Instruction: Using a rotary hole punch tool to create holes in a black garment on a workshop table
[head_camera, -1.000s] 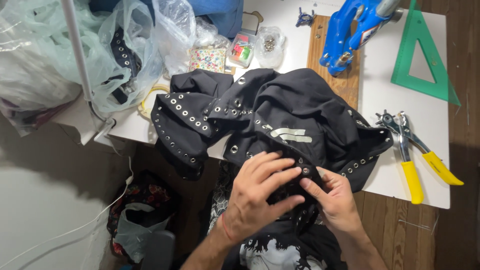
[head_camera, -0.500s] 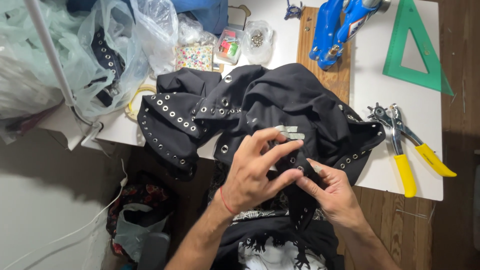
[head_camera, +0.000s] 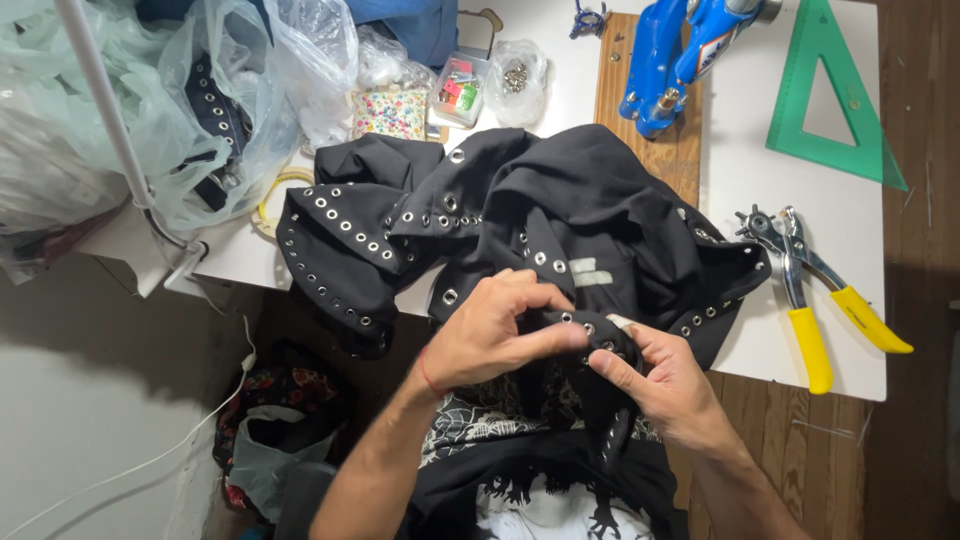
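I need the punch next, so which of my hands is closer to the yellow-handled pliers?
Right. Your right hand pinches the black garment just left of the yellow-handled pliers, with bare table between. Your left hand grips the fabric farther left.

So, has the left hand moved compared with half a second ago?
Yes. The left hand has curled down toward the table's near edge; its fingers now pinch the black eyeleted garment below the pale grey patch, which they overlapped before.
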